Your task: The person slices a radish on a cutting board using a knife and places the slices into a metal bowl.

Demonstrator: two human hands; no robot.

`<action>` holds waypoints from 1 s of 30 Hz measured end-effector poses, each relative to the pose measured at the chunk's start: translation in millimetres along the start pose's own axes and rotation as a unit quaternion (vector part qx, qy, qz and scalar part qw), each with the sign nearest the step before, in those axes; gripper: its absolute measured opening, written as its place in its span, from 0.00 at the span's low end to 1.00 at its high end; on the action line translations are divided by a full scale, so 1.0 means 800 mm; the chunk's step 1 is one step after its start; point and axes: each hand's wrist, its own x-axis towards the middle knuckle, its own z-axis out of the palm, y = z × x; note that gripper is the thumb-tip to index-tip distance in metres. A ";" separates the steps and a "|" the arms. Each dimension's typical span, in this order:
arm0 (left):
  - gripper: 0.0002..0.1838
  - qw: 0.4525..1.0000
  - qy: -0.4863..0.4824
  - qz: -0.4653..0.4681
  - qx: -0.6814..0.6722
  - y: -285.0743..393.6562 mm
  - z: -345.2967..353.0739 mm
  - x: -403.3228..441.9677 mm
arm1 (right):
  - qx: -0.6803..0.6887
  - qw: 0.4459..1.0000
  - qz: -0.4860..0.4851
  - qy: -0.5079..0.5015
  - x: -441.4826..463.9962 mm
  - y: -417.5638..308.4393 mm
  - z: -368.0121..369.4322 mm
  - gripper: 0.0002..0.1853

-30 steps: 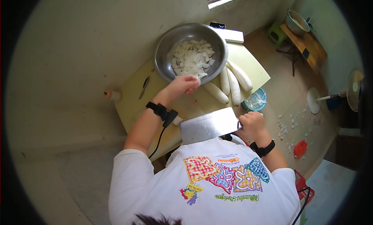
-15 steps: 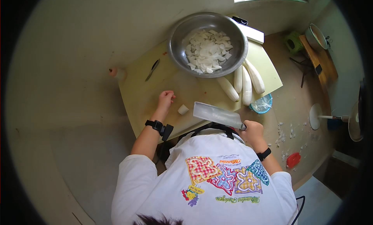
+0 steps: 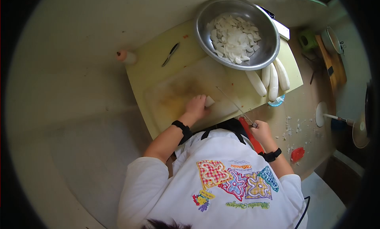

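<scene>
The left hand (image 3: 195,106) holds a white stub (image 3: 209,101) in a narrow grip; the right hand (image 3: 262,133) clasps a cleaver (image 3: 234,103).

At centre, the left hand (image 3: 195,106) grips a white chunk (image 3: 210,101) — lower right, the right hand (image 3: 263,133) holds a cleaver (image 3: 233,103). White slices (image 3: 236,38) lie in a metal bowl (image 3: 270,40) — top, right of centre.

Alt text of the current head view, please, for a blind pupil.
A person's left hand holds a white vegetable piece on a cutting board; the right hand grips a knife. Beyond: a metal bowl of white slices, four long vegetables.
</scene>
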 end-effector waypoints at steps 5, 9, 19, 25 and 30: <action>0.22 0.999 0.034 0.005 -0.020 -0.014 0.014 0.019 | 0.013 0.999 0.041 0.002 -0.018 -0.035 0.024 0.11; 0.23 0.996 0.074 -0.032 -0.047 -0.021 0.011 0.029 | 0.033 0.998 0.051 0.004 -0.015 -0.054 0.039 0.12; 0.24 0.986 0.151 0.074 -0.023 -0.041 0.025 0.010 | -0.033 0.999 0.026 -0.018 0.022 -0.089 0.032 0.10; 0.22 0.978 0.191 0.084 -0.024 -0.038 0.036 0.013 | -0.059 0.995 0.042 -0.065 0.037 -0.105 0.016 0.10; 0.21 0.974 0.208 0.084 -0.020 -0.038 0.042 0.013 | -0.070 0.994 0.027 -0.076 0.040 -0.114 0.016 0.11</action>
